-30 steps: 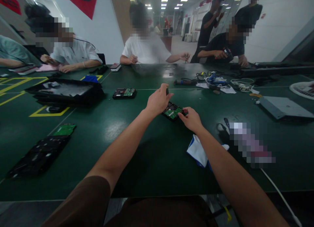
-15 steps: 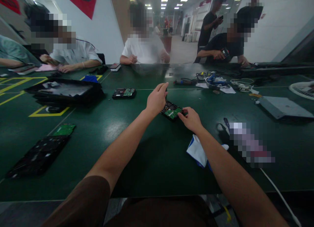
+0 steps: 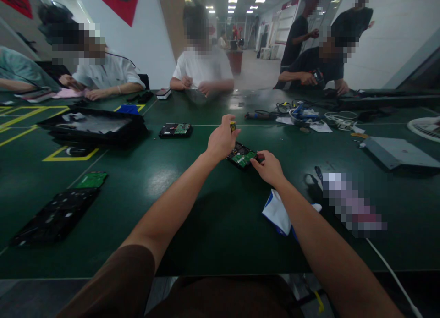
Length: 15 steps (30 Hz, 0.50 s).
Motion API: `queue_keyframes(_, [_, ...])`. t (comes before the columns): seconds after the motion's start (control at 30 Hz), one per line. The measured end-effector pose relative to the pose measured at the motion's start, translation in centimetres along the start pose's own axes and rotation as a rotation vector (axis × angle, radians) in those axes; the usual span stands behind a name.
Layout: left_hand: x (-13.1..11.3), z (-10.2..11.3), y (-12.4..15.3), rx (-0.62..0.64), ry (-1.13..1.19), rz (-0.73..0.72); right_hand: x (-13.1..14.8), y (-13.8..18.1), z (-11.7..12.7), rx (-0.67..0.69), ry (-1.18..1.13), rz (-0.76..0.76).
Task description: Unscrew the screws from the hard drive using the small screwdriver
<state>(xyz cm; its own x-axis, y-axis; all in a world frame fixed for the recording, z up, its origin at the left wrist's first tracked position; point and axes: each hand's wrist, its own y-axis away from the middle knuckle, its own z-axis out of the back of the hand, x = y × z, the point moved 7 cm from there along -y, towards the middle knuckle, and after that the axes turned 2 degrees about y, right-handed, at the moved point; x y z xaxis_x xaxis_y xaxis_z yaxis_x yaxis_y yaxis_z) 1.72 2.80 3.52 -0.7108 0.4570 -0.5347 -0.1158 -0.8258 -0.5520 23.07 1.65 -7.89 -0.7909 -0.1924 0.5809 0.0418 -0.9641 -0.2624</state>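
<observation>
A black hard drive (image 3: 242, 155) with a green circuit board facing up lies on the dark green table (image 3: 220, 226). My left hand (image 3: 222, 139) is closed around a small screwdriver (image 3: 233, 125) with a yellow and black handle, held upright over the drive's far left edge. My right hand (image 3: 270, 167) pinches the drive's near right corner with closed fingers.
A second hard drive (image 3: 175, 130) lies further left. A black tray stack (image 3: 91, 128) and dark flat parts (image 3: 57, 215) sit at left. A white-blue cloth (image 3: 277, 212) lies under my right forearm. Cables and tools (image 3: 302, 116) clutter the far right. Several people sit opposite.
My left hand's fingers, stretched out half a second ago, have closed again round the screwdriver handle. My right hand stays on the drive. The person opposite drew an arm in.
</observation>
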Motion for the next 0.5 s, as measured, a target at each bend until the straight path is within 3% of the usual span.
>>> queue_keyframes(0.27, [-0.31,0.64,-0.17,-0.051,-0.088,-0.103,-0.44,-0.21,-0.32,-0.004,-0.007,0.019])
queue_keyframes(0.5, [-0.6,0.51,-0.19,0.003,-0.083,-0.061,-0.28,-0.11,-0.2,-0.015,-0.001,0.006])
